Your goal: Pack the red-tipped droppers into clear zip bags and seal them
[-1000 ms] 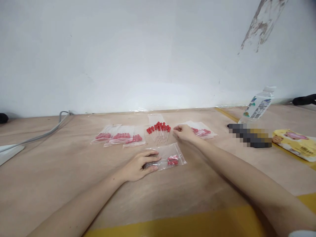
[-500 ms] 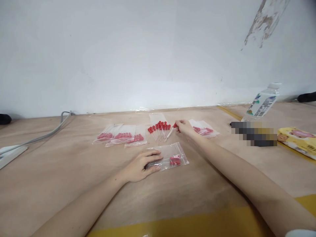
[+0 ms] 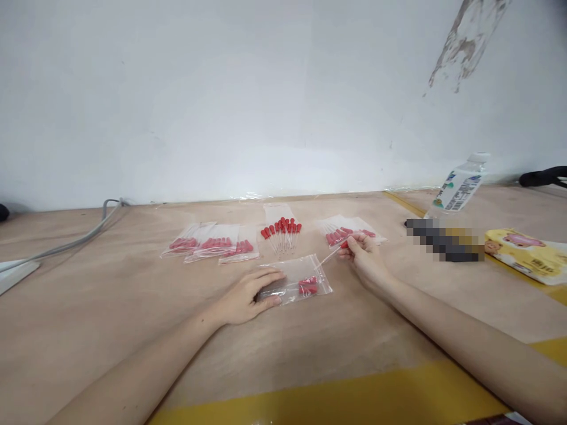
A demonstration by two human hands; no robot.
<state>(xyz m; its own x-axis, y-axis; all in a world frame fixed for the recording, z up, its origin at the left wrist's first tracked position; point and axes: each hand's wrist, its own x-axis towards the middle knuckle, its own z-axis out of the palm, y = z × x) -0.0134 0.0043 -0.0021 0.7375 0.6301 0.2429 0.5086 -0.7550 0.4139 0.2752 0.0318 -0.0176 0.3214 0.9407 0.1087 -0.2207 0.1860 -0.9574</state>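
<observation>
On the tabletop (image 3: 133,324), close to the person, a clear zip bag (image 3: 295,265) lies flat. It is thin, shiny and crinkly, and two red bulbs (image 3: 308,285) show inside its right end. The left hand (image 3: 248,295) rests on the other end, with its thumb and fingers spread apart. The right hand (image 3: 367,260) has its fingertips pinched together on the red bulb of a dropper (image 3: 344,244). The dropper's stem is thin and see-through. It slants down to the bag's right end, but whether its tip is inside is hard to tell.

More droppers (image 3: 283,227) with smooth, round red tops are spread out like a fan behind the bag. Filled bags (image 3: 212,243) lie to the left of them, and more filled bags (image 3: 339,229) lie to the right.

Half a second ago, the right hand was beside the fan with the dropper. Now it is closer to the person, and the left hand has stayed put.

The tabletop is light brown, with yellow tape (image 3: 310,398) along the front. Behind it is a white wall (image 3: 221,106) with a peeled patch (image 3: 465,53). A plastic bottle (image 3: 459,186) and a yellow packet (image 3: 527,254) are on the right, and a gray cable (image 3: 84,239) is on the left.
</observation>
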